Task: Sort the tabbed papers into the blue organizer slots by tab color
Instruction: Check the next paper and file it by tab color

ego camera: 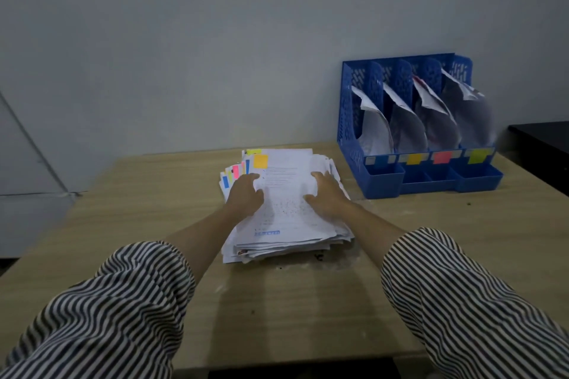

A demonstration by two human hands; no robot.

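Note:
A thick stack of white papers (286,218) lies at the middle of the wooden table. Coloured tabs stick out along its far left edge, with an orange tab (260,160) on the top sheet and pink, blue and yellow ones beside it. My left hand (244,197) rests on the stack's left side, fingers bent on the top sheet. My right hand (326,194) lies on the right side, fingers spread over the paper. The blue organizer (381,175) stands at the back right with curled papers in each slot and blue, orange, pink and yellow labels on its front.
The wooden table (277,301) has its near edge just below my striped sleeves. A grey wall rises behind it. A dark piece of furniture (542,144) stands right of the organizer. Small dark specks lie on the table near the stack.

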